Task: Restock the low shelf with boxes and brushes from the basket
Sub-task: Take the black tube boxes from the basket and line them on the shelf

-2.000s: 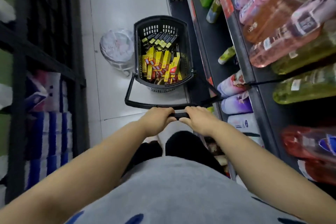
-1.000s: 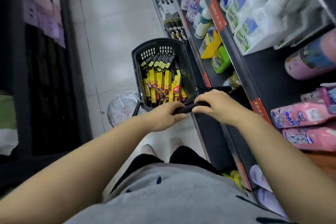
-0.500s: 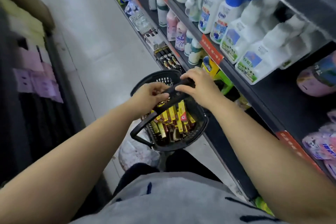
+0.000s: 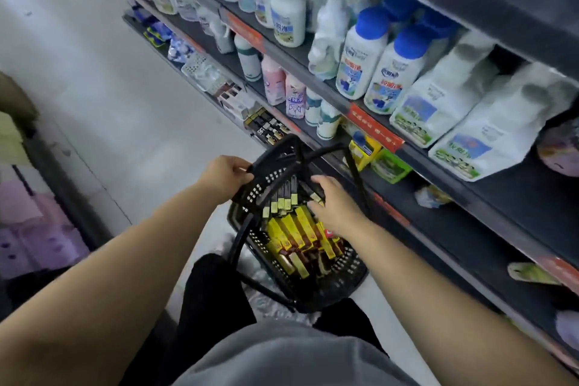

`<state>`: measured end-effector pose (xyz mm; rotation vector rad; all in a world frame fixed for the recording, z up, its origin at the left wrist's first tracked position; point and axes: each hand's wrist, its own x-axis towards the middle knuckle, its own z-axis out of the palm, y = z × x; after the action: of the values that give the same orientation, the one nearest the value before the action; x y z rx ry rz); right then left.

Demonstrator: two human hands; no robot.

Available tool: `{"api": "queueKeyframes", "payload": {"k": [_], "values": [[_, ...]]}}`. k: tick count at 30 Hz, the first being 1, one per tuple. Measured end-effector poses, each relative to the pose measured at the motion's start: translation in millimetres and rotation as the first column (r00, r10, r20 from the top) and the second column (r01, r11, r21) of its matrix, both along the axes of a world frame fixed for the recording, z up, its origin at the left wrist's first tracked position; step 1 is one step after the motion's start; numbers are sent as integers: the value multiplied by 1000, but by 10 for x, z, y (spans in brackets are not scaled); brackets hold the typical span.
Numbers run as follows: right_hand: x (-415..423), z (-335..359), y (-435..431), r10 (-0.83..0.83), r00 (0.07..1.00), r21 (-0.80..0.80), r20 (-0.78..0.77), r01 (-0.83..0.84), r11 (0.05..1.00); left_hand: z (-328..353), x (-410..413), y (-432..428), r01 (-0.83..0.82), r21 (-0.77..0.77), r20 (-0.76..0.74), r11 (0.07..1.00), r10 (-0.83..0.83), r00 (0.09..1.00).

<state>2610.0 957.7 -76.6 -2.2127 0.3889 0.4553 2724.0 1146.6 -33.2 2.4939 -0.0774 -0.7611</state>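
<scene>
While the left hand (image 4: 228, 177) grips the basket (image 4: 343, 276) by its handle, the right hand (image 4: 335, 205), fingers slack, rests over the brushes (image 4: 283, 197), which lie lengthwise away from it.

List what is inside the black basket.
Yellow boxes and a row of slim dark packs at the far end. The right hand covers some packs; anything beneath the top layer is hidden.

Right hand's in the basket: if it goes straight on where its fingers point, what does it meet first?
The dark brush packs at the basket's far end. The right hand's fingers look almost on the nearest pack; depth is unclear, so contact can't be told.
</scene>
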Motion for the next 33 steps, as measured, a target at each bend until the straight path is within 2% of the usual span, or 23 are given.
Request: {"api": "queueKeyframes", "payload": {"k": [5, 9, 12, 15, 18, 21, 23, 24, 25, 27, 29, 33], "values": [[381, -462, 469, -208, 961, -17, -181, 208, 978, -545, 858, 359, 229, 103, -101, 968, -219, 971], [705, -766, 951, -371, 884, 41, -283, 398, 917, -977, 1220, 686, 278, 95, -194, 956, -257, 947], [904, -979, 1084, -332, 897, 71, -291, 366, 928, -1321, 1315, 824, 281, 67, -256, 957, -256, 932], [1084, -1264, 1007, -325, 911, 20, -256, 341, 940, -1708, 1302, 928, 269, 80, -329, 960, -229, 916], [1132, -1603, 906, -337, 907, 12, -250, 351, 936, -2084, 1269, 972, 298, 106, -317, 949, -252, 914], [1006, -1972, 818, -366, 884, 31, -290, 391, 920, -2451, 1254, 860, 356, 203, -281, 912, -295, 913], [860, -2229, 748, -387, 870, 29, -305, 415, 909, -2698, 1178, 697, 441, 231, -114, 867, -425, 898], [782, -2354, 708, -398, 863, 22, -311, 425, 905, -2790, 1124, 583, 509, 203, 28, 836, -525, 851], [708, -2479, 668, -405, 857, 16, -319, 433, 901, -2876, 1070, 463, 606, 157, 169, 780, -625, 762], [588, -2746, 587, -414, 845, 8, -339, 442, 897, -3070, 974, 228, 797, 71, 331, 600, -768, 549], [532, -3055, 513, -421, 838, 1, -347, 450, 893, -3316, 924, 47, 887, 42, 369, 460, -832, 414], [611, -3794, 451, -417, 867, -33, -274, 424, 905, -3814, 977, -150, 949, 43, 457, 312, -851, 259]]}}
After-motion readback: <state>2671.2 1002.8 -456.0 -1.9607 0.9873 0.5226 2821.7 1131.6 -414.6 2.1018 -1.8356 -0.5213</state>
